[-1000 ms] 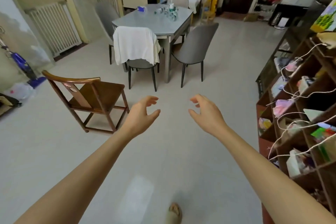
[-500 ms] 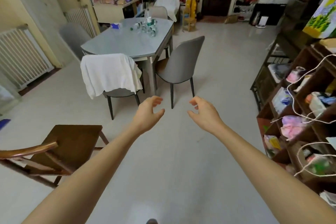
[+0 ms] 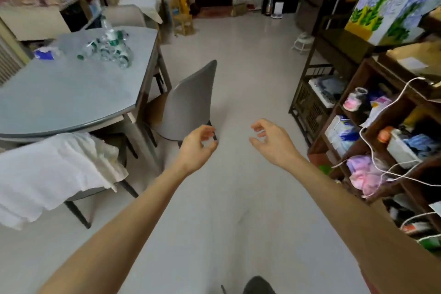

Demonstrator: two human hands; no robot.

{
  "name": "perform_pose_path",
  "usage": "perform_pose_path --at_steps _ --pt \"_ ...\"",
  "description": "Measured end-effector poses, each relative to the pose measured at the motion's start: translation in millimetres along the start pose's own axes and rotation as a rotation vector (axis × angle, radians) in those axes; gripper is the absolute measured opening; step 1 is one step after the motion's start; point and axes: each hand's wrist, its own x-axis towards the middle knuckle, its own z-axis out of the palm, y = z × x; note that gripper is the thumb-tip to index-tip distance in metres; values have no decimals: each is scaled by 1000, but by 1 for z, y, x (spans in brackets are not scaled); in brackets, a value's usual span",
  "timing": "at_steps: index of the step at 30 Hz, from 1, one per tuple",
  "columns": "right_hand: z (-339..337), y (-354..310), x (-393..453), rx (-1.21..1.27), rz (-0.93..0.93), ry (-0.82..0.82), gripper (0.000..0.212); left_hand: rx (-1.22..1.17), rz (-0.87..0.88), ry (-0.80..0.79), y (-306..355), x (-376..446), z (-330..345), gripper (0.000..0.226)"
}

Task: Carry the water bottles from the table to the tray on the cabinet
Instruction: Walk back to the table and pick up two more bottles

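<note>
Several clear water bottles (image 3: 108,49) with green labels lie and stand in a cluster at the far end of the grey table (image 3: 69,95) on my left. My left hand (image 3: 198,145) hangs empty in front of me with curled, parted fingers, just before the back of a grey chair. My right hand (image 3: 272,143) is level with it, also empty and loosely spread. Both hands are well short of the bottles. No tray or cabinet top shows clearly in this view.
A grey chair (image 3: 188,105) stands at the table's right corner. Another chair draped with a white cloth (image 3: 55,172) is at the near left. Cluttered wooden shelves (image 3: 386,141) with white cords line the right. Open floor (image 3: 238,67) runs between them toward a dark door.
I have walked forward toward the table; it and the bottles are much nearer and further left. The brown wooden chair has dropped out of view. Both hands stay empty, held out ahead.
</note>
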Motion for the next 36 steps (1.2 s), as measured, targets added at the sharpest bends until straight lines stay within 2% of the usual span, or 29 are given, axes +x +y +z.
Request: perform_pose_path --at_steps 5,14,20,26,31,36 --pt "-11 61 117 26 66 30 30 -10 49 -127 -5 147 39 36" --pt "-60 149 370 -2 44 17 30 -62 42 -156 5 419 100 35" --pt "-72 187 523 -4 68 -27 31 -26 37 -175 -1 583 124 36" --pt "-70 226 684 -13 126 15 31 -55 24 -187 -25 760 145 35" --pt "-75 240 807 -67 155 -3 32 -67 48 -193 -29 895 143 35" --pt "-66 252 928 -86 112 -78 33 -61 -7 -152 -54 998 132 35"
